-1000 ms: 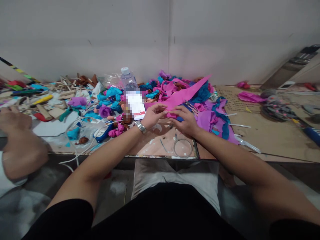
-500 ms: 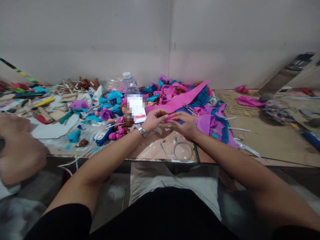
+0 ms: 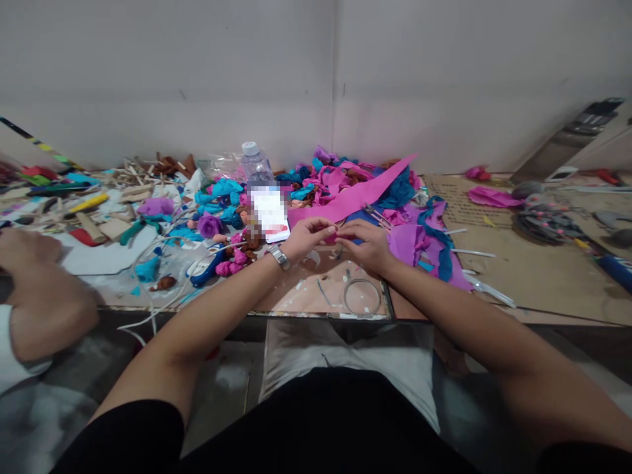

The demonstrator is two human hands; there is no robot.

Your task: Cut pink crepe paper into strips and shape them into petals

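Over the near part of the table, my left hand (image 3: 305, 239) and my right hand (image 3: 369, 245) meet fingertip to fingertip. Both are closed on a small piece of pink crepe paper (image 3: 330, 238), mostly covered by the fingers. A long pink crepe strip (image 3: 358, 195) slants up to the right behind them; whether it joins the held piece I cannot tell. A phone with a lit screen (image 3: 269, 214) leans by my left hand. Purple crepe paper (image 3: 407, 245) lies to the right of my right hand, with scissors (image 3: 378, 216) just behind it.
A clear bottle (image 3: 257, 164) stands at the back. Crepe flowers (image 3: 210, 225) and wood scraps (image 3: 141, 191) cover the left side. A ring of tape (image 3: 362, 297) lies at the front edge. Cardboard (image 3: 486, 263) spreads rightward. A co-worker's arm (image 3: 52, 296) reaches in from the left.
My fingers have shifted slightly on the pink crepe paper, both hands staying in the same place. The co-worker's arm at the left has moved a little, with more sleeve showing.
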